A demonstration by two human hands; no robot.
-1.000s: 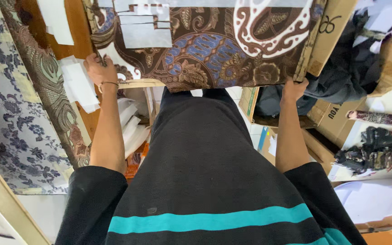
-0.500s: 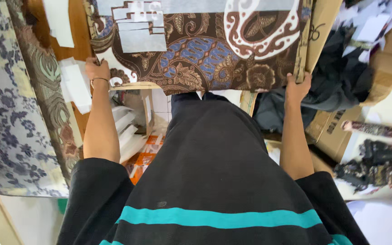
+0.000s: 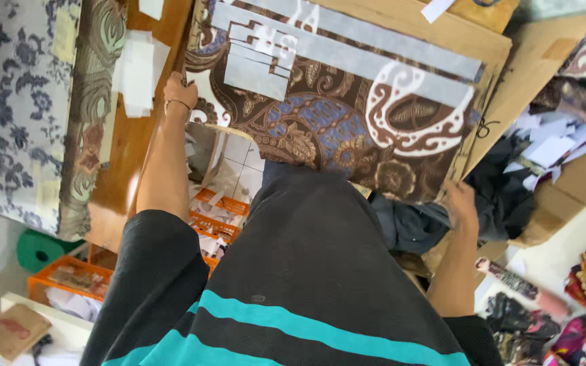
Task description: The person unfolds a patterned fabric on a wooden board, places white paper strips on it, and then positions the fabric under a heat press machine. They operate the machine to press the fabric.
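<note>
While the black shirt [image 3: 293,271] hides the lower middle, the brown patterned cloth [image 3: 334,115] fills 12 o'clock, top cut off. Left hand [image 3: 179,91] grips its 9 o'clock edge, fingers curled shut. Right hand [image 3: 457,203], blurred, probably pinches the 4 o'clock corner; cardboard [image 3: 503,108] crowds that edge.

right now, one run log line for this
left hand: grips batik fabric left edge | right hand: at fabric's lower right corner | fabric: spread flat

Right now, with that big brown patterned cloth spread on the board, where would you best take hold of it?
By its two side edges near the front corners, one hand from each side, I'd judge. The batik cloth lies flat and wide, and the left hand and right hand sit at those edges; a middle pinch would likely bunch it.
</note>
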